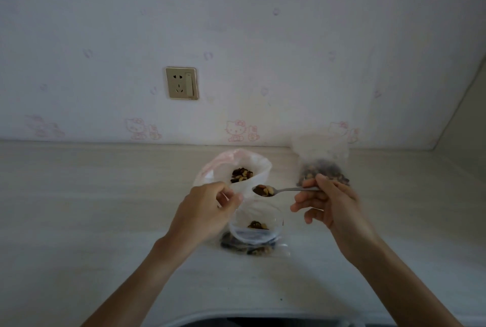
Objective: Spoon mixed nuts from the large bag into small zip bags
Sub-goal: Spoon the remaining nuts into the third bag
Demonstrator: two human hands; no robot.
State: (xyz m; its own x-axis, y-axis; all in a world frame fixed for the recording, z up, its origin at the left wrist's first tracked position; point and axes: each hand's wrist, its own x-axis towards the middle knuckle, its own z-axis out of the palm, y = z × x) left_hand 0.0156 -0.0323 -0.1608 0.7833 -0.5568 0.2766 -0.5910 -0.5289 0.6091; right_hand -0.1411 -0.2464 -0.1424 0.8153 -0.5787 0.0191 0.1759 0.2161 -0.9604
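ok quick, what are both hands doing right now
Left hand: pinches the rim of the small zip bag.
Right hand: holds the spoon, loaded with nuts.

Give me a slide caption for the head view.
Right hand carries a loaded spoon toward the small bag.

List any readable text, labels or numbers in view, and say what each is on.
None can be read.
Bags: no print visible.
Socket: no legible marking.
Wallpaper: only faint cartoon cat figures, no words.
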